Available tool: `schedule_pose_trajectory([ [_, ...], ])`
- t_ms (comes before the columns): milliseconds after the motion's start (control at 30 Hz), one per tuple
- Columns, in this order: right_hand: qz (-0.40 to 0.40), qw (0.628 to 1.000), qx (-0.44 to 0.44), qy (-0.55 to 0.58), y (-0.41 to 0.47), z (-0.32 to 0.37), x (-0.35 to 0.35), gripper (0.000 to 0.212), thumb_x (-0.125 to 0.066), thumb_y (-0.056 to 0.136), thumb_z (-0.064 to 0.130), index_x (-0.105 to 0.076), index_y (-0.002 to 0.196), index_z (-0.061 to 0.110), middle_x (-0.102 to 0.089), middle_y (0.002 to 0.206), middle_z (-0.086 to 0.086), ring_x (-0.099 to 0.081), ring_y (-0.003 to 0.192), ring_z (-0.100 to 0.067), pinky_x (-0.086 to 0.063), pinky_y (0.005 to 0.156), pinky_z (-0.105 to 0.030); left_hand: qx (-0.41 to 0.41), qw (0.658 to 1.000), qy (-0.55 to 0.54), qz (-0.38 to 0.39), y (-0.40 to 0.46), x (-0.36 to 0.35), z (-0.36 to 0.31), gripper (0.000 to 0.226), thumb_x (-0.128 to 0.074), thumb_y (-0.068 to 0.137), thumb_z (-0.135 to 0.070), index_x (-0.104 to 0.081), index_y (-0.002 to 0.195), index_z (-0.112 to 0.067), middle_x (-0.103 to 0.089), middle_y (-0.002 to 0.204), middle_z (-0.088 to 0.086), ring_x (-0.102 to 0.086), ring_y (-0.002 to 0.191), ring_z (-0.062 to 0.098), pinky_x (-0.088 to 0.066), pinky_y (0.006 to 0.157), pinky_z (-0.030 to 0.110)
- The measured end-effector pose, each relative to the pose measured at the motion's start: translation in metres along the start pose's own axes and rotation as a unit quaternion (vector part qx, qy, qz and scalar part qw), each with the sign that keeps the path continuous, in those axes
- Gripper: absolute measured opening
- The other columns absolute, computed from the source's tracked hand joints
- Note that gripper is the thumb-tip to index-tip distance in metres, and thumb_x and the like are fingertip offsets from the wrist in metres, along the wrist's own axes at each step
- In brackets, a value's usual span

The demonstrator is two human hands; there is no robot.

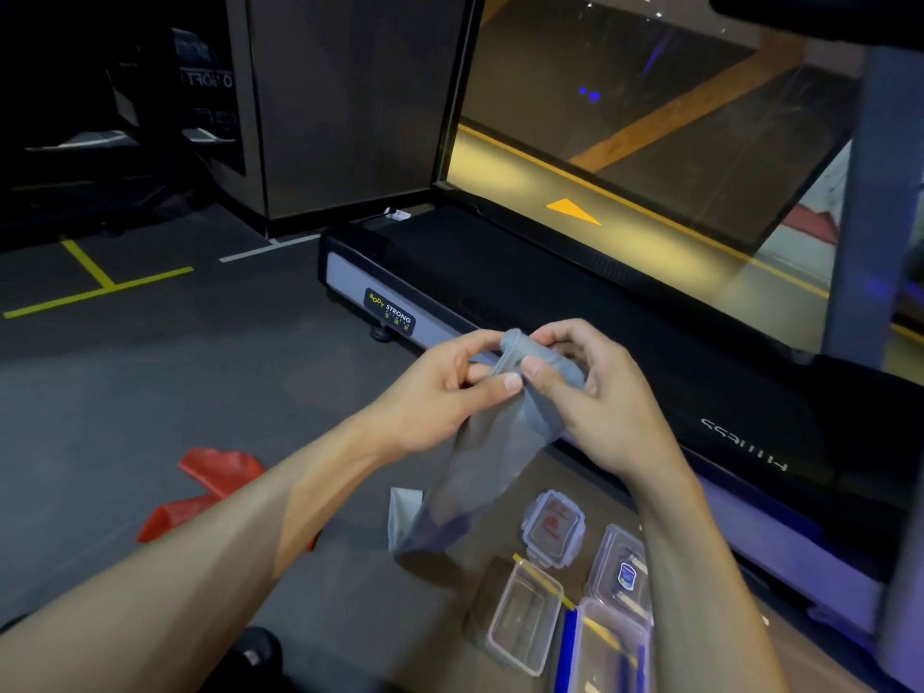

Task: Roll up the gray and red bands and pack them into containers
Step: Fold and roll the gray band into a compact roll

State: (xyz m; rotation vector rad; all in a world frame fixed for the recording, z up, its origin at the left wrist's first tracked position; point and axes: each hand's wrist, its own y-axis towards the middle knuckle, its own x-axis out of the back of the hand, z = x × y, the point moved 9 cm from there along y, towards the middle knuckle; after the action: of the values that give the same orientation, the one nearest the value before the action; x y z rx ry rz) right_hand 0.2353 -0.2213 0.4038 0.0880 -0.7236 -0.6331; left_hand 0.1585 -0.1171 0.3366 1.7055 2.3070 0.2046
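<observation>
Rolling is what is going on right now, and the gray band is the one being worked. Starting at the left, the red band [215, 485] is lying crumpled on the dark floor, partly hidden behind the left forearm, untouched and waiting its turn. Moving in, the left hand [440, 392] is pinching the flat stretch of the gray band [480, 467] between thumb and curled fingers, just below the roll. Right beside it, nearly thumb to thumb, the right hand [595, 392] is wrapping its fingers round the started roll at the band's top end. The rest of the gray band is hanging down loose, its tail reaching the floor near the containers.

By my reading this is early in the first roll: most of the length is unwound. The next move is calling for the left hand to be feeding band upward under light tension while the right is turning the roll tight, so it will fit a box.

Down at the lower right, two clear containers [525, 617] are sitting open, with two lids [552, 527] lying just beyond them; the print on the lids is too small to read.

Behind the hands, the treadmill [550, 292] is carrying a badge reading "BODY STRONG", and upside-down lettering on its side rail is looking like "FITNESS", though I cannot be sure.
</observation>
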Motion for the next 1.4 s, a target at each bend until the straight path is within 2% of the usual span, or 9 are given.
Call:
schedule_pose_trajectory([
  [67, -0.010, 1.000, 0.010, -0.011, 0.005, 0.007, 0.006, 0.022, -0.065, 0.088, 0.039, -0.063, 0.108, 0.028, -0.071, 0.101, 0.007, -0.069, 0.092, -0.010, -0.059, 0.081, -0.046, 0.004, 1.000, 0.007, 0.003, 0.000, -0.002, 0.000, 0.037, -0.065, 0.096, -0.015, -0.059, 0.133, -0.015, -0.066, 0.111, 0.037, -0.066, 0.100, 0.038, -0.051, 0.092, 0.061],
  [167, -0.019, 1.000, 0.019, -0.008, 0.011, 0.016, 0.015, 0.023, -0.064, 0.088, 0.040, -0.063, 0.108, 0.029, -0.071, 0.104, 0.006, -0.068, 0.096, -0.012, -0.057, 0.082, -0.041, 0.003, 0.999, 0.036, -0.014, -0.001, -0.002, 0.000, 0.037, -0.061, 0.097, -0.014, -0.057, 0.131, -0.001, -0.073, 0.111, 0.018, -0.069, 0.103, 0.025, -0.055, 0.093, 0.049],
  [333, -0.022, 0.999, 0.017, -0.025, 0.013, 0.019, 0.019, 0.011, -0.067, 0.097, 0.031, -0.064, 0.108, 0.029, -0.070, 0.103, 0.008, -0.066, 0.094, -0.008, -0.051, 0.077, -0.031, -0.005, 0.998, 0.066, -0.008, -0.003, -0.003, -0.004, 0.033, -0.052, 0.102, -0.016, -0.057, 0.126, 0.006, -0.067, 0.120, 0.029, -0.065, 0.105, 0.030, -0.051, 0.097, 0.057],
  [600, -0.024, 0.999, -0.010, -0.046, 0.011, 0.014, 0.022, 0.009, -0.062, 0.100, 0.035, -0.066, 0.105, 0.028, -0.069, 0.100, 0.014, -0.063, 0.090, 0.003, -0.045, 0.069, -0.018, 0.013, 0.997, 0.073, 0.013, -0.006, -0.007, -0.005, 0.025, -0.050, 0.106, -0.010, -0.063, 0.122, 0.003, -0.071, 0.116, 0.025, -0.070, 0.105, 0.041, -0.054, 0.093, 0.058],
  [800, -0.031, 0.996, -0.001, -0.088, 0.013, 0.010, 0.023, 0.012, -0.060, 0.101, 0.033, -0.069, 0.102, 0.026, -0.061, 0.103, 0.013, -0.058, 0.097, 0.000, -0.041, 0.077, -0.021, 0.014, 0.996, 0.084, 0.003, -0.006, -0.005, -0.004, 0.024, -0.054, 0.105, -0.013, -0.066, 0.122, 0.000, -0.074, 0.114, 0.020, -0.071, 0.106, 0.041, -0.056, 0.093, 0.058],
  [967, -0.028, 0.995, -0.012, -0.098, 0.010, 0.004, 0.020, 0.020, -0.055, 0.104, 0.033, -0.069, 0.091, 0.026, -0.061, 0.089, 0.010, -0.055, 0.082, -0.002, -0.037, 0.070, -0.021, 0.025, 0.997, 0.072, -0.010, -0.004, -0.001, 0.000, 0.018, -0.055, 0.104, -0.013, -0.071, 0.113, -0.008, -0.076, 0.109, 0.016, -0.072, 0.096, 0.027, -0.057, 0.089, 0.047],
  [1167, -0.023, 0.994, -0.011, -0.106, 0.008, 0.002, 0.014, 0.046, -0.047, 0.107, 0.037, -0.059, 0.080, 0.002, -0.059, 0.074, -0.017, -0.047, 0.064, -0.019, -0.043, 0.063, -0.041, 0.043, 0.997, 0.059, 0.000, -0.002, 0.000, 0.004, 0.024, -0.054, 0.105, -0.014, -0.066, 0.121, 0.000, -0.073, 0.113, 0.026, -0.069, 0.106, 0.047, -0.054, 0.093, 0.062],
  [1267, -0.017, 0.996, -0.008, -0.089, 0.008, 0.002, 0.012, 0.048, -0.048, 0.107, 0.037, -0.058, 0.076, 0.003, -0.057, 0.072, -0.020, -0.045, 0.062, -0.016, -0.043, 0.063, -0.044, 0.045, 0.997, 0.065, 0.001, -0.002, -0.001, 0.004, 0.021, -0.052, 0.105, -0.009, -0.066, 0.120, -0.002, -0.073, 0.114, 0.024, -0.071, 0.105, 0.041, -0.055, 0.092, 0.057],
  [1400, -0.016, 0.998, -0.014, -0.064, 0.006, -0.003, 0.012, 0.041, -0.051, 0.106, 0.039, -0.068, 0.079, 0.013, -0.065, 0.075, -0.014, -0.060, 0.072, -0.033, -0.050, 0.068, -0.048, 0.051, 0.995, 0.078, 0.021, -0.003, -0.003, 0.004, 0.018, -0.052, 0.105, -0.011, -0.067, 0.114, -0.005, -0.073, 0.110, 0.022, -0.071, 0.098, 0.033, -0.054, 0.092, 0.057],
])
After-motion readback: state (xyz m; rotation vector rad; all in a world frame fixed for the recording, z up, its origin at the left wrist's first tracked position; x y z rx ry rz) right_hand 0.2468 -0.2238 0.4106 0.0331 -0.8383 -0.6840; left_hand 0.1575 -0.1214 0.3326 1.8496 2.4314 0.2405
